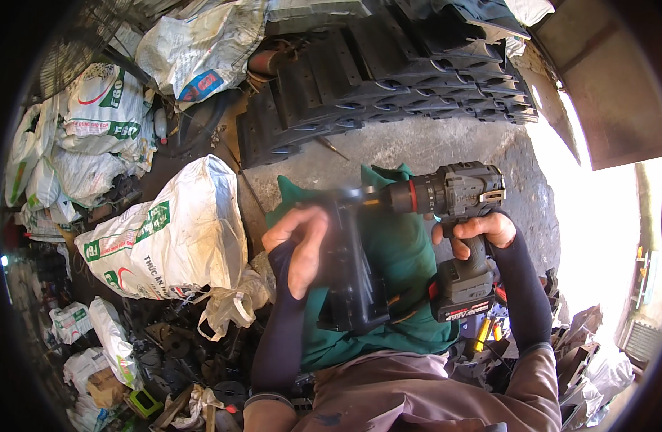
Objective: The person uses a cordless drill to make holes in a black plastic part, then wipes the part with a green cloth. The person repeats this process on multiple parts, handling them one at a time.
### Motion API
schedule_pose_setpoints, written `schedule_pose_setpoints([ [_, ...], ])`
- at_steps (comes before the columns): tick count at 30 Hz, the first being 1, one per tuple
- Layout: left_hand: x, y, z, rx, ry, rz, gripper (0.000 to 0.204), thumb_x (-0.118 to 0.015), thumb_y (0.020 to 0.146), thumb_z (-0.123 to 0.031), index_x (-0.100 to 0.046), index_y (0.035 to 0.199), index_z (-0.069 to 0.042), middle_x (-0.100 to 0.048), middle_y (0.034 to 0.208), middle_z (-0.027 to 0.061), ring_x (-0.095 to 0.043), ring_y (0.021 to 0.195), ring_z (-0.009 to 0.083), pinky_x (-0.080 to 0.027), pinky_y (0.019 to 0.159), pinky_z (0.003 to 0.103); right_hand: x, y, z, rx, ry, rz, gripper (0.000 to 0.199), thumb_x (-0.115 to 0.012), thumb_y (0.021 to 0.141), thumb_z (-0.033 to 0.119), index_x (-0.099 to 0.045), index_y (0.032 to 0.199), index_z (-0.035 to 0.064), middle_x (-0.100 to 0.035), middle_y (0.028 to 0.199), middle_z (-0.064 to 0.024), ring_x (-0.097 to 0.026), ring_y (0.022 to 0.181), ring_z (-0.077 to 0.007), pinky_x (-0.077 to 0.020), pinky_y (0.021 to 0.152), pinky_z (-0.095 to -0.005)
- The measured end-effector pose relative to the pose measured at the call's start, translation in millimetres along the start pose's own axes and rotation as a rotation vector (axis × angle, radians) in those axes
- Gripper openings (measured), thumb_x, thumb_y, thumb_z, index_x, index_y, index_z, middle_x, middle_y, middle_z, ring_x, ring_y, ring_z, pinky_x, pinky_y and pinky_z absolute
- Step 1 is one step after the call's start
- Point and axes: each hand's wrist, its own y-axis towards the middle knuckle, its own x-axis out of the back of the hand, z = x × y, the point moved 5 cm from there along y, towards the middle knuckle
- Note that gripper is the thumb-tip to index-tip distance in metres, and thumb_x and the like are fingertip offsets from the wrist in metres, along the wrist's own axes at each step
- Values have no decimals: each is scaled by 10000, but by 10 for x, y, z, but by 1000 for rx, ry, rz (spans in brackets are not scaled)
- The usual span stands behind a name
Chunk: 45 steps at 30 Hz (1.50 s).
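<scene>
A cordless drill point(457, 189) is in my right hand point(486, 232), its fingers wrapped round the handle; the battery hangs below. Its chuck points left, and the bit meets the upper end of a long black molded part point(352, 277). This part lies across the green cloth point(406, 252) over my lap and is smeared by motion. My left hand point(302, 241) is closed on the part's upper left side, its fingertips partly hidden. Dark sleeves cover both forearms.
Rows of similar black parts point(388, 65) are stacked on the concrete floor ahead. A white woven sack point(172, 230) lies at my left, with more sacks point(100, 122) behind it. A fan point(72, 50) stands far left. Yellow-handled tools point(482, 335) sit by my right side.
</scene>
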Motion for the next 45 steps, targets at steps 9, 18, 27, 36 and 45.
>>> schedule_pose_setpoints([
  [9, -27, -31, -124, -222, 191, 16, 110, -647, 842, -34, -679, 928, 28, -636, 793, 27, -571, 764, 87, -443, 731, 223, 0, 12, -43, -14, 47, 8, 522, -664, 758, 88, -500, 1226, -73, -651, 952, -221, -620, 540, -208, -516, 522, -286],
  [18, -1, 38, -168, -92, 217, 27, 158, -677, 826, -70, -689, 941, 39, -694, 822, 58, -610, 758, 81, -477, 719, 231, 29, 0, -51, -26, -5, -16, 509, -652, 770, 104, -507, 1228, -63, -647, 923, -205, -600, 523, -203, -495, 505, -292],
  [27, 4, 67, -96, -89, 165, 64, 164, -680, 842, -77, -689, 965, 32, -695, 837, 49, -606, 776, 79, -477, 741, 227, 37, 56, -29, -33, 34, 48, 488, -666, 781, 106, -524, 1221, -49, -608, 807, -136, -567, 496, -162, -473, 494, -283],
  [36, 10, 53, -102, -105, 154, 31, 134, -682, 841, -78, -697, 928, 22, -687, 817, 38, -591, 769, 73, -470, 734, 229, 36, 75, -16, -65, -71, 16, 491, -661, 788, 106, -516, 1230, -49, -635, 871, -167, -571, 506, -171, -477, 499, -277],
  [45, -30, 34, 111, 40, -106, 3, 92, -649, 878, -78, -666, 924, 0, -668, 833, 26, -578, 733, 59, -457, 688, 216, -78, 86, 28, -45, -33, 42, 480, -662, 790, 109, -515, 1219, -47, -607, 815, -137, -551, 496, -159, -466, 497, -270],
])
